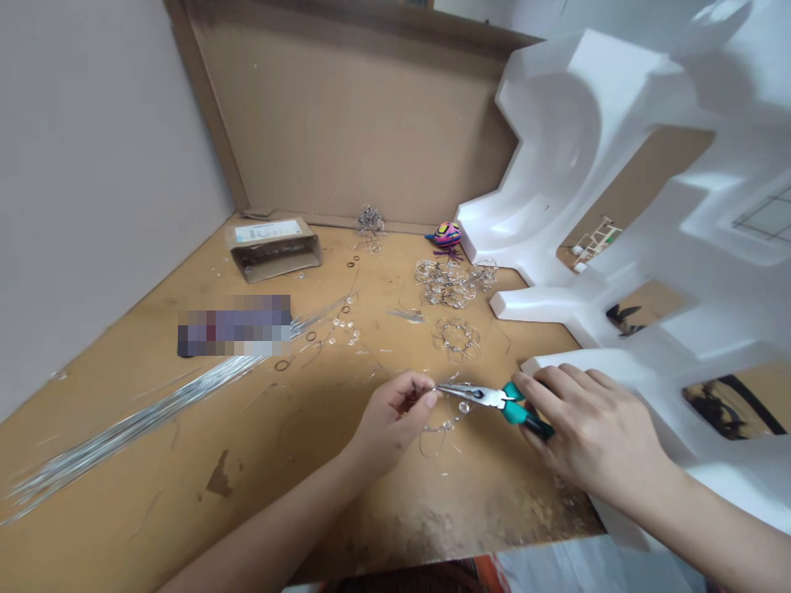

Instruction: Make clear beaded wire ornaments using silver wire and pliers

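head view | looks forward and down | near hands (590, 428), above table (247, 428)

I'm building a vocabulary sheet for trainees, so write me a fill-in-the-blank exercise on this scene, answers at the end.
1. The right hand grips the pliers by their ____.
2. The hand nearest the pliers' pointed tips is the ____ one.
3. The large moulded piece is ____ in colour.
4. In the picture, the pliers are to the ____ of the straight wire bundle.

Missing words: handles; left; white; right.
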`<state>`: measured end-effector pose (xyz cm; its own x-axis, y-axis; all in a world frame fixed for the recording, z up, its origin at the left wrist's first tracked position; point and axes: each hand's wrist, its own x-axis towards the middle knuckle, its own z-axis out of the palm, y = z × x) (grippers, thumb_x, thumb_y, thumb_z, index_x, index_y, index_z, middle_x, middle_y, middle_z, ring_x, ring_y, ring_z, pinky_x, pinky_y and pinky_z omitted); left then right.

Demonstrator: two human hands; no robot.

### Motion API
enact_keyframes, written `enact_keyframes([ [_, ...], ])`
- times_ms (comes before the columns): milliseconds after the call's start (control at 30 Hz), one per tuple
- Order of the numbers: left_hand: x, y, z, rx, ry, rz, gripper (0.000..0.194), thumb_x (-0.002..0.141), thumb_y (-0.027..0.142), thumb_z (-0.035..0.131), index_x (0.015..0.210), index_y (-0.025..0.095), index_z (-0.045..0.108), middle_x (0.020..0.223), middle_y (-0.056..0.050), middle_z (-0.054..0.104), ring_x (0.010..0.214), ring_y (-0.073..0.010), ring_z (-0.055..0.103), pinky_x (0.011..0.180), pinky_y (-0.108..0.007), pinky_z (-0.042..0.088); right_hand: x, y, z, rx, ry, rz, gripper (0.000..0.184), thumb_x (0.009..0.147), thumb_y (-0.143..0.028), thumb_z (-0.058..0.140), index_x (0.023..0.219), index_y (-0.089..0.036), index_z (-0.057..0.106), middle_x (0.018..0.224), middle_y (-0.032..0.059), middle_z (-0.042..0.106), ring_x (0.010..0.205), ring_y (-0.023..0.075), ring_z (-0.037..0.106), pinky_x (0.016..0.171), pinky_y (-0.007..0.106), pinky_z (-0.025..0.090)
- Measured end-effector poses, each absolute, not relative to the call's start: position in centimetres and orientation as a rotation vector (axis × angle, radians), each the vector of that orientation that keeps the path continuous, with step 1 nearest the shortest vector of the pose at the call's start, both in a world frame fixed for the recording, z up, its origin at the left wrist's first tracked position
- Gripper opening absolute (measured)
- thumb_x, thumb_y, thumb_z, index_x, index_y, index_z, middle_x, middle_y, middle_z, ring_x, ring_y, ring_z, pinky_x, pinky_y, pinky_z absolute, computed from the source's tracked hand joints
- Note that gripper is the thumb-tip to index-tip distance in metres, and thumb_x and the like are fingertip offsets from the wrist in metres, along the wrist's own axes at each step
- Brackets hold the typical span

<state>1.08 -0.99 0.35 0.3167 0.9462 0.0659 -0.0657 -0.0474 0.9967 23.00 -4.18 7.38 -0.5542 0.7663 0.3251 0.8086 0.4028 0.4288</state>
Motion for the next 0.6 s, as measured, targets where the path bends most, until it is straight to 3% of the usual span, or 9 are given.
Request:
enact_keyframes([
  [333, 1.3, -1.3, 0.3, 1.369, 0.922, 1.044, 0.014, 0.079, 0.03, 0.05, 0.078, 0.016, 0.053, 0.06, 0.004, 0.042, 0.055, -0.0086, 0.039, 0.053, -0.02, 0.036, 22.5, -4.5, 8.0, -1.617, -2.582, -0.807, 0.02, 0.074, -0.029, 0.053, 0.09, -0.02, 0.06, 0.081, 0.0081, 0.058, 0.075, 0.0227, 0.051, 0.064, 0.032, 0.03],
  [600, 1.6, -1.7, -0.8, 1.474, 0.932, 1.17, 0.013, 0.082, 0.028, 0.05, 0.082, 0.017, 0.056, 0.067, 0.001, 0.053, 0.062, -0.0103, 0.049, 0.061, -0.022, 0.042, 22.4, -4.9, 7.7, -1.59, -2.562, -0.899, 0.018, 0.074, -0.028, 0.051, 0.087, -0.019, 0.059, 0.074, 0.0067, 0.057, 0.069, 0.0217, 0.05, 0.062, 0.031, 0.029],
])
